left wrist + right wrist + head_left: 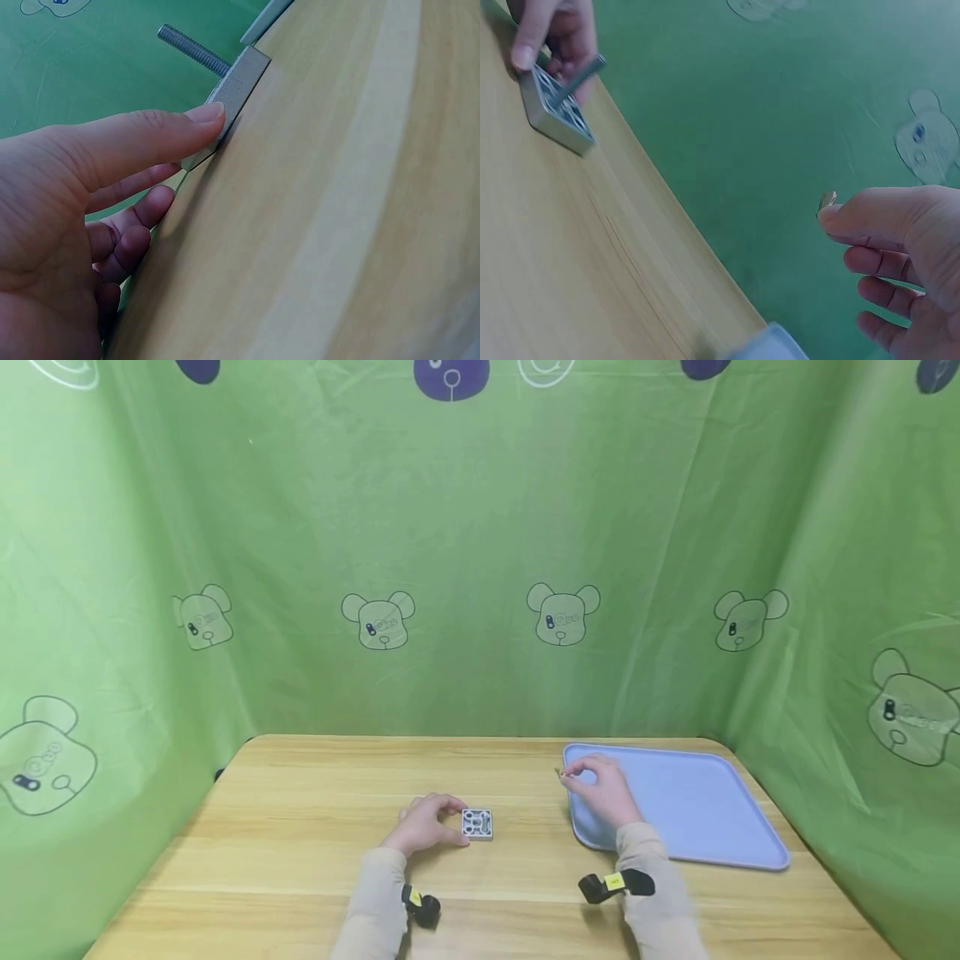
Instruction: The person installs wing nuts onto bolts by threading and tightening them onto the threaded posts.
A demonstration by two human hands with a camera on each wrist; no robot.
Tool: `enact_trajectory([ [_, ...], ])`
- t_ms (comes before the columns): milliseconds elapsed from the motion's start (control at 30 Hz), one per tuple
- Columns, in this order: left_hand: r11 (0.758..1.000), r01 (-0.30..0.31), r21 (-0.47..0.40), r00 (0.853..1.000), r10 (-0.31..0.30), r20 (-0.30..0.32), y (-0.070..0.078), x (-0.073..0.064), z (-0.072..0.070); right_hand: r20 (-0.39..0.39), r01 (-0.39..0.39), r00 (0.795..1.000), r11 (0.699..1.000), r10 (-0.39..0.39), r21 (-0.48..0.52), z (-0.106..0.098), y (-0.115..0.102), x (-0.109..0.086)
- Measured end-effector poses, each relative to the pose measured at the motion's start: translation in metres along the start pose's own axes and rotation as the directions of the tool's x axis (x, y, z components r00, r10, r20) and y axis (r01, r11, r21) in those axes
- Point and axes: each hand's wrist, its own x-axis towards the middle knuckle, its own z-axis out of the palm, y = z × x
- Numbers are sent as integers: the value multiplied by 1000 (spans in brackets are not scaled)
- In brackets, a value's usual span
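On the table, my left hand (422, 825) grips a small square grey metal block (480, 837), thumb on one side and fingers on the other. Holes and recesses mark the block's top face. A threaded rod (193, 51) stands up from that face in the left wrist view. Over the tray's left edge, my right hand (606, 792) pinches a small brass-coloured metal piece (827, 199) between thumb and index finger. Its exact shape is mostly hidden by the fingertips. The other right fingers are loosely bent beneath, apart from the piece.
A light blue tray (697, 810) lies on the right of the wooden table (315, 777). Green curtains (465, 693) with bear prints surround the table at the back and sides. Each wrist bears a black strap (637, 882) with a camera.
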Motion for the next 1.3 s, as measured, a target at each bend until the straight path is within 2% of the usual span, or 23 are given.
enact_trajectory([
  [267,1000,-4,3,1000,4,1,-1,0,0,34,85,996,996,-86,22,22,-21,0],
  [567,1000,2,-5,1000,-2,4,-1,0,0,91,80,992,995,-84,53,47,-43,-2],
  [867,1000,-1,10,1000,1,2,-2,1,0,165,67,983,994,-80,85,61,-59,-8],
  [1300,1000,0,-1,1000,0,9,-1,1,-1,240,85,965,990,-109,110,79,-62,-14],
])
